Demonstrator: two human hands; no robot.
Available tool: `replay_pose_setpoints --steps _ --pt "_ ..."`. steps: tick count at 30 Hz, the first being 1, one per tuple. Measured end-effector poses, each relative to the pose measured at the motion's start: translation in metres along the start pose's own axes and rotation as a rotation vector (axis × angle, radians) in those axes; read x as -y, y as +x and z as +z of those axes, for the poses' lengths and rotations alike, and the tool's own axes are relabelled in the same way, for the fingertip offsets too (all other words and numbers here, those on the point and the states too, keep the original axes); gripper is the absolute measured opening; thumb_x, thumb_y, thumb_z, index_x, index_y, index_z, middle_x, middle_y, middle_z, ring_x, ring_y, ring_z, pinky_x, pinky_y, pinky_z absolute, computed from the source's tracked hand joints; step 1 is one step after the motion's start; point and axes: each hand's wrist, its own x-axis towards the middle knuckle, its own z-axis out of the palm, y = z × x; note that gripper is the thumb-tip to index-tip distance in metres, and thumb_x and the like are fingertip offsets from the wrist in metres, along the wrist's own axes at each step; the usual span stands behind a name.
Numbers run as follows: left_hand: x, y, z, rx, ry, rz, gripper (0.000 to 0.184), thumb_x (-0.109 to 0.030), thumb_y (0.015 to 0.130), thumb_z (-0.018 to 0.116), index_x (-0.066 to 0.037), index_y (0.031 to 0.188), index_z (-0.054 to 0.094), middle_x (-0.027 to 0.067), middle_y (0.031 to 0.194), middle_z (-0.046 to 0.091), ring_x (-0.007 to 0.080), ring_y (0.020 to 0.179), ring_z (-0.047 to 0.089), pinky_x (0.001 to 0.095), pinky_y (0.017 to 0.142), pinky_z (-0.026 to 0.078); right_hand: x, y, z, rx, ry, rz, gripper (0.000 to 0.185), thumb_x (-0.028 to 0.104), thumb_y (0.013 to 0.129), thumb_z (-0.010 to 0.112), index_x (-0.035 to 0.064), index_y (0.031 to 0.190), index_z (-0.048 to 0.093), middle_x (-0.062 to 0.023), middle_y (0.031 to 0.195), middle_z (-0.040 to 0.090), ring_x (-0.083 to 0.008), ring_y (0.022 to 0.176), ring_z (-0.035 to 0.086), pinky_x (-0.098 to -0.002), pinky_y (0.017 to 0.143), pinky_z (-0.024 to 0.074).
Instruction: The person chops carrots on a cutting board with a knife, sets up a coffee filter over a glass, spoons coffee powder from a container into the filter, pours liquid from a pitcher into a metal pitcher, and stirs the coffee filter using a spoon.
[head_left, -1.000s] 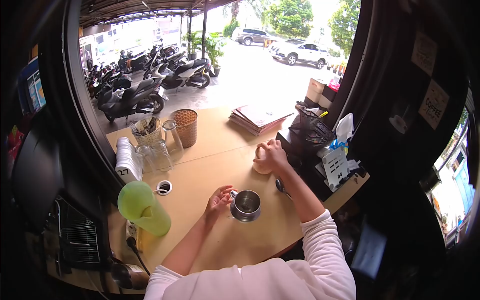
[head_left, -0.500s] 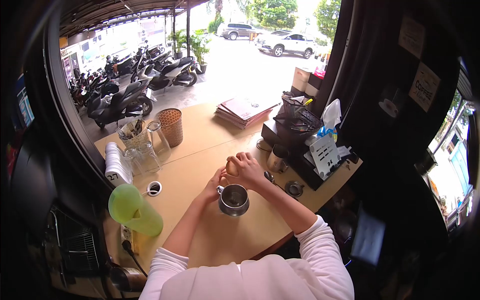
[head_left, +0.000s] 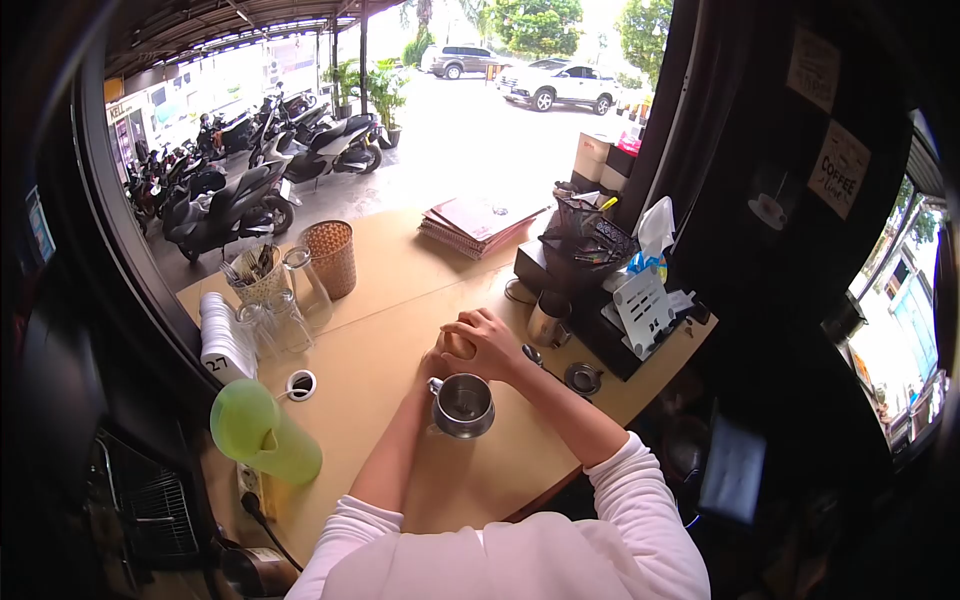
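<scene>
Rounded brown object, right fingers clamped round; left hand, fingers hidden, cannot tell.

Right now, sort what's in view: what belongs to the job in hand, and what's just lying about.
Likely in the job:
tan object, partly hidden, in right hand, left hand alongside
metal mug near the hands

Apparently just lying about:
green pitcher
brown woven basket
booklet stack
white number markers
</scene>
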Motion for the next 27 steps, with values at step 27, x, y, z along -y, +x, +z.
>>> replay_pose_setpoints --steps 27 --pt "-0.019 -0.012 -0.021 -0.027 -0.075 0.019 0.080 -0.021 0.062 0.083 -0.008 0.129 0.042 0.0167 0.116 0.060 0.0318 0.109 0.059 0.0412 0.092 0.049 -0.007 0.008 -0.020 0.144 0.366 -0.119 0.042 0.018 0.075 0.068 0.0083 0.116 0.064 -0.0140 0.115 0.060 -0.0284 0.102 0.058 -0.0400 0.092 0.0449"
